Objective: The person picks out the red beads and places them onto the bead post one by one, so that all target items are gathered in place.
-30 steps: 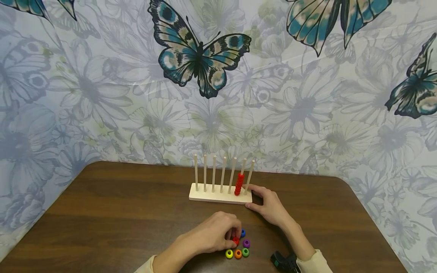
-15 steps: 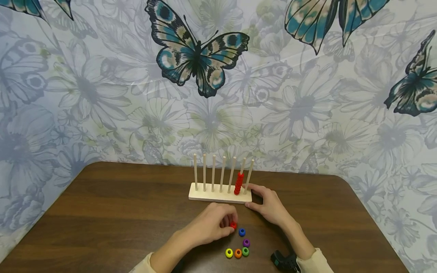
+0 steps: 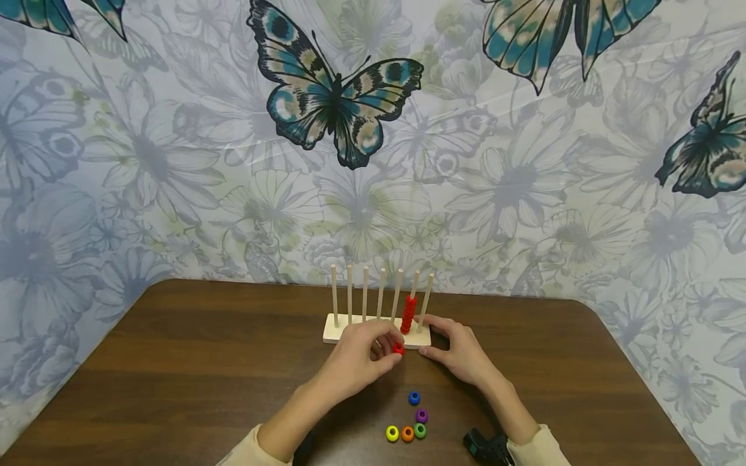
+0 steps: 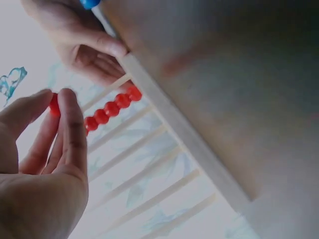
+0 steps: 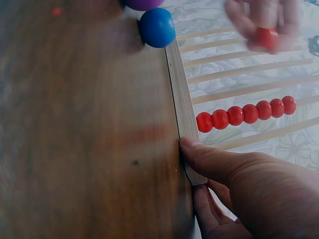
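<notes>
Between thumb and fingertips my left hand pinches a red bead, held just in front of the pale wooden peg stand. Several upright pegs rise from that base. A column of red beads fills much of the second peg from the right; the other pegs look bare. My right hand grips the stand's right end, its thumb on the near edge and fingers on the far side. In the left wrist view the pinched red bead shows at the fingertips.
On the brown table, nearer the person, lie loose beads: blue, purple, green, orange and yellow. A black device is by the right wrist. A butterfly-print cloth hangs behind the table.
My left hand has lifted the red bead away from the loose beads and carried it forward to the stand. The right hand has kept its grip on the stand's end.
</notes>
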Demonstrator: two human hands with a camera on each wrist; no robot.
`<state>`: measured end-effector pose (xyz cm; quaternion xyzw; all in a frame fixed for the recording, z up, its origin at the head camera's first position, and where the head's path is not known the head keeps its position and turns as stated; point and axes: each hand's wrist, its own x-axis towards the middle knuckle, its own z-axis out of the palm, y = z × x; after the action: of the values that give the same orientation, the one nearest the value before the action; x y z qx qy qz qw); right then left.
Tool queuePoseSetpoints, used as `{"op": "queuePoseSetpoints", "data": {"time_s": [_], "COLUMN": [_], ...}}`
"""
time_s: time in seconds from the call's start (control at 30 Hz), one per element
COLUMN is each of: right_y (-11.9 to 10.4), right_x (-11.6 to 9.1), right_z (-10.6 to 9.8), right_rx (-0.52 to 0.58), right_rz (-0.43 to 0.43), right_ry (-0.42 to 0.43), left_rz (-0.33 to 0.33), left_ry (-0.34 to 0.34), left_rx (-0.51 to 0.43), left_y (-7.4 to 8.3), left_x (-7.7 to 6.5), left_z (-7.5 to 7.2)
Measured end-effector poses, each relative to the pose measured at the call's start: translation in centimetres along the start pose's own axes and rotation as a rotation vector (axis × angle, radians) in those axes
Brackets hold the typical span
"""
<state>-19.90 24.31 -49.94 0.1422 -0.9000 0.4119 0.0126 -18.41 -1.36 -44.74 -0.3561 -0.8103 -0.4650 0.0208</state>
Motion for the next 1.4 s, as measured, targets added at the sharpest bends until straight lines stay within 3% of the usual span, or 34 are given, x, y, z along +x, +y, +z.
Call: {"op": "queuePoseSetpoints", "data": {"time_s": [0.27, 0.73, 0.93, 1.4], "right_y": [0.2, 0.4, 0.2, 0.3], "right_x": [0.0, 0.1, 0.2, 0.1], "right_z": [-0.2, -0.1, 0.0, -0.2], "right_rx": [-0.023, -0.008, 0.003, 0.001], "right_rz": [-0.002, 0.024, 0.004, 0.003], "right_ry": [0.002, -0.009, -0.004, -0.002], "left_rz": [0.036, -0.004, 0.028, 0.018], "left_ry": [0.158, 0.363, 0.452, 0.475], "left_rx": [-0.022, -0.053, -0.011, 0.095], "left_y": [1.5, 5.1, 5.6, 5.4], "left_x": [1.7, 5.9, 7.0, 8.1], "left_z": [-1.1, -1.7, -1.8, -0.9]}}
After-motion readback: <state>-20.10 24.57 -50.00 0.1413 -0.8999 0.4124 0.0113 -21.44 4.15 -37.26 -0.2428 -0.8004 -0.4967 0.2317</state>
